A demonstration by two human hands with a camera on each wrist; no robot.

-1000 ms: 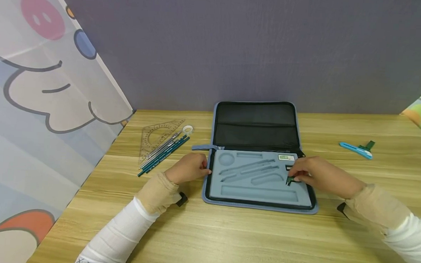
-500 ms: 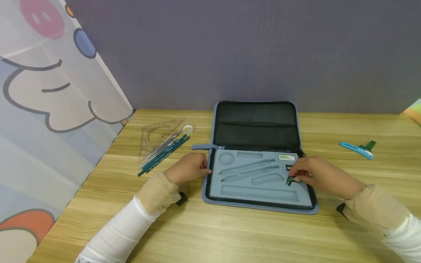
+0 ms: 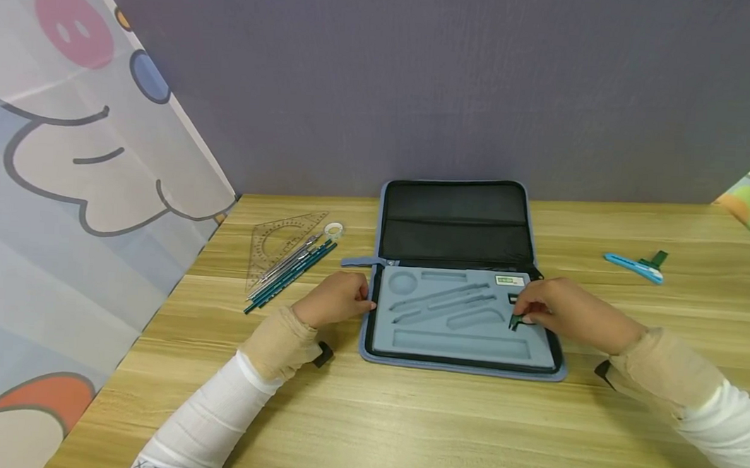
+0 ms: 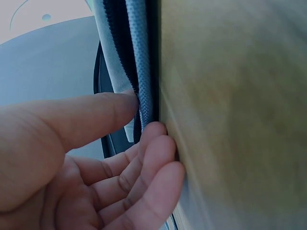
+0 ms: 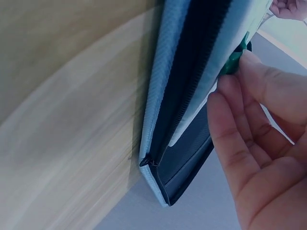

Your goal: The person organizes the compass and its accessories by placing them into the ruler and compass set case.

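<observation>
- At the center of the frame, we are seeing a blue zip case lying unfolded on a wooden counter, its black-lined lid standing toward the top.
- Inside its lower half, a gray-blue insert is showing shaped hollows; a white-and-green eraser is sitting at its upper right.
- Right of center, we are watching the person's right hand pinching a small green piece between thumb and fingertips, at the insert's right side; we are unable to tell whether it is fully seated.
- Left of center, the left hand is clamping the case's left edge, thumb inside, fingers outside.
- At center left, dark teal pencils and silvery metal tools are lying slanted across a clear set square, with a white ring resting just beside.
- At center right, a light-blue cutter is lying near another green piece.
</observation>
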